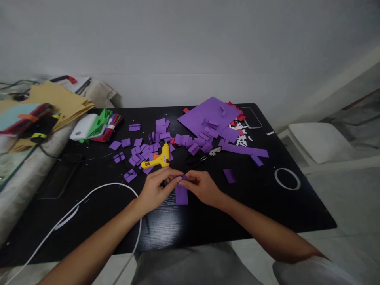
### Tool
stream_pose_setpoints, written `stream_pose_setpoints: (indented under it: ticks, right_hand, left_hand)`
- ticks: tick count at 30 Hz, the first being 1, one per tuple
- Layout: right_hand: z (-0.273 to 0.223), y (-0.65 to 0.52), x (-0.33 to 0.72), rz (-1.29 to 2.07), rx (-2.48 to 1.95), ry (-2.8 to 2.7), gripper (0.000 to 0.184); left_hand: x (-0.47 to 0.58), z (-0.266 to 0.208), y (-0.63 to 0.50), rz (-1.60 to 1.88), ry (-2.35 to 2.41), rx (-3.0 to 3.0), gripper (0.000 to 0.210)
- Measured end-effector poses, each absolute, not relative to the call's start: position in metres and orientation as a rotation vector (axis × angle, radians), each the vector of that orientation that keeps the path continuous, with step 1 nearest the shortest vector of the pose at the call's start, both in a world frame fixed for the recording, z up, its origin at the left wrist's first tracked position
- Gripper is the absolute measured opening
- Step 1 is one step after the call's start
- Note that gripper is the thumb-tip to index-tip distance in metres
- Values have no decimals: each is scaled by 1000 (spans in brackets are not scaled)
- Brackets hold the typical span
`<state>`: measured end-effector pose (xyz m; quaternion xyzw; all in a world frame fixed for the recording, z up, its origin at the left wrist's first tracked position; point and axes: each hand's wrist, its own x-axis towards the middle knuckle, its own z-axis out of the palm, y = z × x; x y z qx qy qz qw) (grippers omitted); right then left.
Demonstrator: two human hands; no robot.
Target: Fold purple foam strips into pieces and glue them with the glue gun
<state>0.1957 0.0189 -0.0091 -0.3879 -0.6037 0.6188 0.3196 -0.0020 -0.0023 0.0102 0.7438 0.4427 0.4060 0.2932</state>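
Observation:
A purple paper strip [181, 195] hangs toward me from the fingers of both hands, just above the black table. My left hand [160, 186] pinches its far end from the left. From the right, my right hand [202, 187] is closed on the same end, its fingertips nearly meeting the left ones, so the edge there is partly hidden. Just beyond my left hand lies a yellow hot glue gun [160, 159]. Many cut and folded purple pieces [139, 154] are scattered around it. Beyond my right hand are a small silver-grey tool [215, 151] and a dark-handled tool [197, 160].
A large purple sheet [202, 114] and white scraps [242, 139] lie at the back right, near a long purple strip [246, 150]. A white cable [97, 189] loops across the left side. Brown envelopes [59, 99] and green bundles [102, 120] sit back left. A white ring [287, 179] marks the right.

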Motion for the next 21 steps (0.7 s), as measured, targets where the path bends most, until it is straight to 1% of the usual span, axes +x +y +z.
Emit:
stream_pose_setpoints:
  ticks: [6,12,17,21]
  right_hand:
    - [-11,21,196,1589,-1045,-1607,32]
    - [-9,19,195,1647,-1031,-1547,27]
    - [-6,20,196,1584,-1055,-1576,22]
    - [-3,21,198,1510,-1076,-1624,23]
  left_hand:
    - [-2,10,-1,1077,1219,1989,14]
    - [-4,6,0,1112,1312,1893,15]
    - [-2,9,-1,1096,1288,1772,18]
    - [-1,10,0,1116,1201,1619,19]
